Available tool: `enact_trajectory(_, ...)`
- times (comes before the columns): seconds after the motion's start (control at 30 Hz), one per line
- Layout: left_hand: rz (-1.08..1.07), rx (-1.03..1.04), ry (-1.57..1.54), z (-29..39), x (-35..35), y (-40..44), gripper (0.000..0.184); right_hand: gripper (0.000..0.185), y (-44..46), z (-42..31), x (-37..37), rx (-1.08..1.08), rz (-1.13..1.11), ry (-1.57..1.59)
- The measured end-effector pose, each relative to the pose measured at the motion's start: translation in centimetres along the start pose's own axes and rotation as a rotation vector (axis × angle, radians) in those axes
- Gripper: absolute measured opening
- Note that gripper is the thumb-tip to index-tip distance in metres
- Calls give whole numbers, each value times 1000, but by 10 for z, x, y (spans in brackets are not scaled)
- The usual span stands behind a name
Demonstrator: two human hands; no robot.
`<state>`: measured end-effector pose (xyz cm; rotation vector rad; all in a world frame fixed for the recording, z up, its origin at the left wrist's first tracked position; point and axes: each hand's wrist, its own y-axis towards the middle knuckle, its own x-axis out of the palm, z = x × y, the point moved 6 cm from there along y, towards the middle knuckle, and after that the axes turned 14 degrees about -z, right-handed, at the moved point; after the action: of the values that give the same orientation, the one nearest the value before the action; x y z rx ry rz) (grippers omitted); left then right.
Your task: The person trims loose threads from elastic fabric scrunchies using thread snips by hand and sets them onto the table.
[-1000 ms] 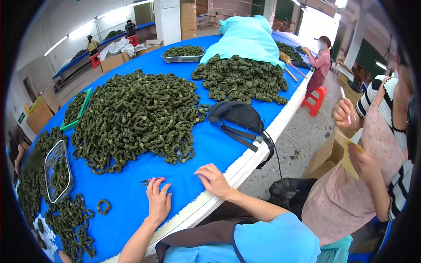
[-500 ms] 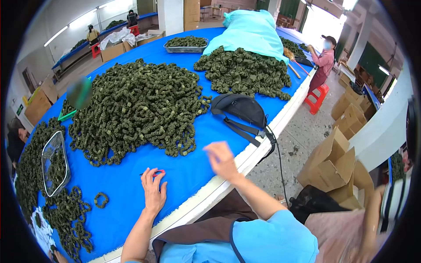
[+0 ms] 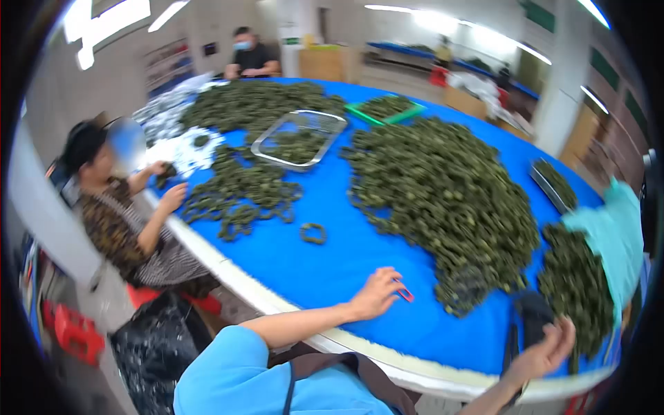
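My left hand [image 3: 377, 296] is low over the blue tabletop, fingers curled around a small pair of red-handled snips [image 3: 405, 294]. Only the red handle shows past the fingertips; the blades are hidden. Raised at the table's near edge, my right hand [image 3: 546, 351] has nothing in it and its fingers are slightly apart. Just behind it lies a black waist bag [image 3: 532, 315], partly covered by the hand. A large heap of dark green scrunchies [image 3: 443, 200] spreads beyond both hands. One loose scrunchie [image 3: 312, 234] lies by itself to the left of my left hand.
A wire basket [image 3: 301, 164] and a green tray [image 3: 386, 122] hold more scrunchies. At the right, teal cloth [image 3: 612, 221] covers part of another pile [image 3: 574, 290]. A co-worker [image 3: 124, 207] sits at the left edge handling a scrunchie; another person [image 3: 252, 59] sits across the table.
The view has swung left, bringing the seated co-worker into sight. My right hand has moved toward the black bag. My left hand stays with the red-handled snips.
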<state>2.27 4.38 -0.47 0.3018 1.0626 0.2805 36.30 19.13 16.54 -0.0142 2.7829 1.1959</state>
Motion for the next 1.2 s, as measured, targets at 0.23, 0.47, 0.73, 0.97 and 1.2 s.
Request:
enact_trajectory(0.23,28,-76,-24,-8,2,3,28,23,14,-60,19,-31,-18,136)
enact_trajectory(0.47,10,-122,-53,-9,3,3,26,21,19,-72,39,153,-115,39)
enact_trajectory(0.73,22,-111,-78,-11,-1,1,24,18,22,-87,49,321,-181,-99)
enact_trajectory(0.97,11,-110,-104,-9,4,2,25,18,22,-112,53,534,-281,-286)
enact_trajectory(1.2,17,-110,-86,-11,3,2,26,17,34,-196,56,526,-296,-312)
